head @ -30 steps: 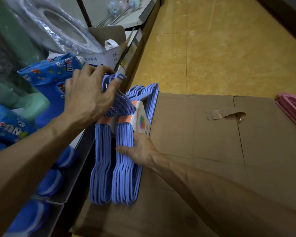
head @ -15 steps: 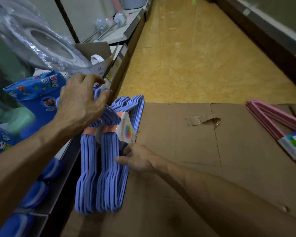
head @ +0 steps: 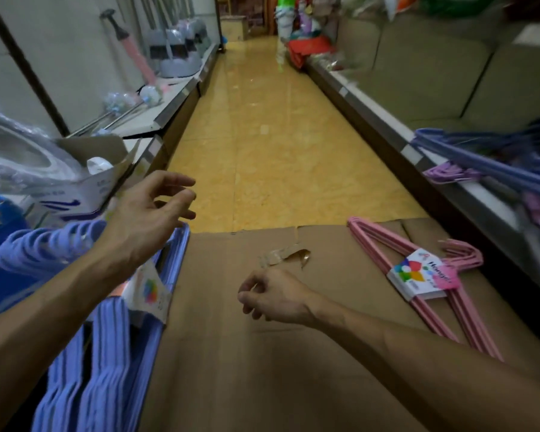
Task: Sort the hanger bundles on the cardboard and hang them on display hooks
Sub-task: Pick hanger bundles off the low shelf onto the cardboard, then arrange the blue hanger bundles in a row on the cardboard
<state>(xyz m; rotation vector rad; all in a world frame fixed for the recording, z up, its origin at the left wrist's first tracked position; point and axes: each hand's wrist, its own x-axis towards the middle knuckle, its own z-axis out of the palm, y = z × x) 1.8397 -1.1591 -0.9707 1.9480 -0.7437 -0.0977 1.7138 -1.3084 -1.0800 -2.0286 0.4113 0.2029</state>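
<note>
Here the pink hanger bundle (head: 430, 285) lies on the cardboard (head: 262, 369), long axis slanting away, nearer the empty, loosely curled right hand (head: 275, 296) than the empty, relaxed left hand (head: 152, 210).

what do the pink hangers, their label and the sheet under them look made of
Pink hangers: thin matte rods, likely coated wire or plastic; the blur leaves it open.
Label: glossy printed card, white with a colour wheel, wrapped around the bundle.
Sheet: plain brown cardboard, dull finish, with creases, a torn flap and clear tape near the middle.
</note>
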